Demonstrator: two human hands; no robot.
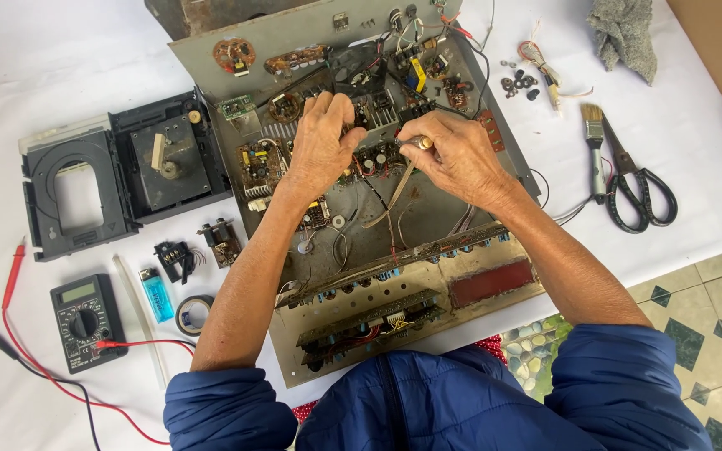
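Right hand (460, 157) has thumb & forefinger pinched together on a small metal-tipped tool (420, 144), prob a screwdriver, tip aimed at a little circuit board (378, 156) mid-chassis. Left hand (322, 142) has fingers curled down onto the parts just left of that board, pressing as if to steady them; whether it grips anything can't be told. Both forearms reach in from the near edge over the open amplifier chassis (428, 219), which lies flat so boards & wiring face up. Left of it: a dismantled disc drive (119, 171), a multimeter (87, 321) w/ red & black leads, a blue lighter (157, 294), a tape roll (195, 313). Right: a brush (596, 150) & scissors (638, 188), within easy reach
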